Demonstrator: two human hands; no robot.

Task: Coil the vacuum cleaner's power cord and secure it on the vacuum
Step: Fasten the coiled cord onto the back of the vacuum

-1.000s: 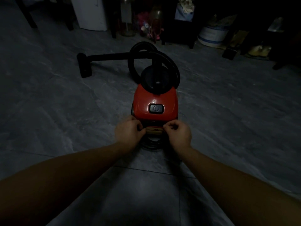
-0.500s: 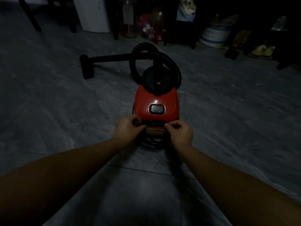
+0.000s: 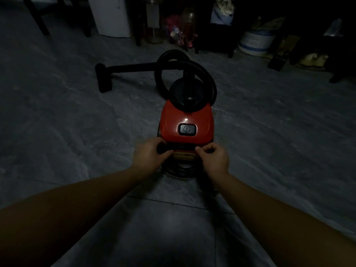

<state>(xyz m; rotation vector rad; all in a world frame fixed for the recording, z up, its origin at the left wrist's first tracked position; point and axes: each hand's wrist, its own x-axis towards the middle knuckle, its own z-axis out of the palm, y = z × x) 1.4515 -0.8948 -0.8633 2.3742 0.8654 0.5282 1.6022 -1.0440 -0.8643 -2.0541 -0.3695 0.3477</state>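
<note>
1. The cord (image 3: 181, 171) hangs in loops at the rear of the vacuum (image 3: 185, 118), down near the floor (image 3: 77, 122).
2. Your left hand (image 3: 149, 157) grasps the cord at the rear's left corner.
3. Your right hand (image 3: 213, 158) curls at the right corner; its hold cannot be told.

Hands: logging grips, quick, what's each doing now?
Left hand: grips the power cord at the vacuum's rear.
Right hand: fingers curled, contents cannot be told.

I read only the power sign on the button (image 3: 187, 129) atop my vacuum (image 3: 185, 116); its rear label (image 3: 184, 156) is too dim.
</note>
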